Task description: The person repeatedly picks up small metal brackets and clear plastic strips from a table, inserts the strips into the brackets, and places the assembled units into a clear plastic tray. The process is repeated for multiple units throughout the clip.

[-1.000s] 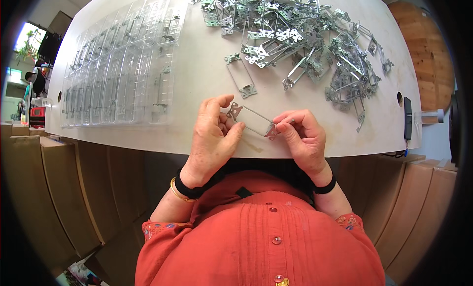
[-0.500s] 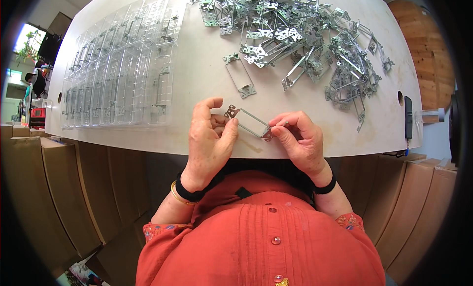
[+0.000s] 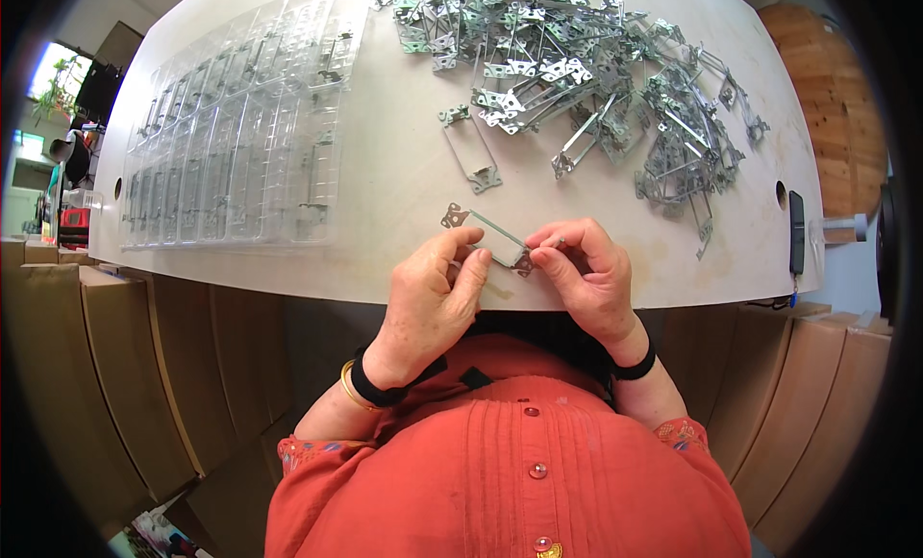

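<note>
Both hands raised close together, fingers pinched.

The left hand curls with knuckles up, thumb and forefinger tips meeting toward the right hand. The right hand bends its fingers inward, tips pressed against the thumb, just beside the left fingertips. Both forearms rise from the lower edge, a dark band on each wrist.
</note>
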Available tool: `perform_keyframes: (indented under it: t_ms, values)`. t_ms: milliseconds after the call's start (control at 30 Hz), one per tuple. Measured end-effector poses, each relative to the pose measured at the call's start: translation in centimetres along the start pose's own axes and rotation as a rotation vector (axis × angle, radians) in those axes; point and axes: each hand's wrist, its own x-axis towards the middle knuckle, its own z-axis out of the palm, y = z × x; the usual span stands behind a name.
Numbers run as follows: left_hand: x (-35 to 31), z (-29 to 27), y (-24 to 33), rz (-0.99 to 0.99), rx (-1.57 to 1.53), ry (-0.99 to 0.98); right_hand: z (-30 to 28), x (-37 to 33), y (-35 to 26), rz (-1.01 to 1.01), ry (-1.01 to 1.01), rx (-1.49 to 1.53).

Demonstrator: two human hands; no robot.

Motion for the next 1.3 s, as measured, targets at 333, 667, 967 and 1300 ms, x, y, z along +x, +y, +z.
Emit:
perform_keyframes:
  t_ms: [333,667,967,1300]
  values:
    - [0.3,0.9,0.3,-0.185,-0.174,-0.068,-0.3,-0.3,0.2,-0.025,-0.129,0.047]
    - [0.2,1.3,-0.4,-0.124,-0.046,0.028,-0.5,0.2,-0.6,-0.078,-0.245,0.026]
    - [-0.4,0.3,1.2,0.157,0.278,0.116,-0.2,-0.8,0.4,-0.011,0.027,0.225]
    - [0.1,2.2,1.7,0.513,0.557,0.188,-0.2,-0.6,0.1,-0.070,0.366,0.234]
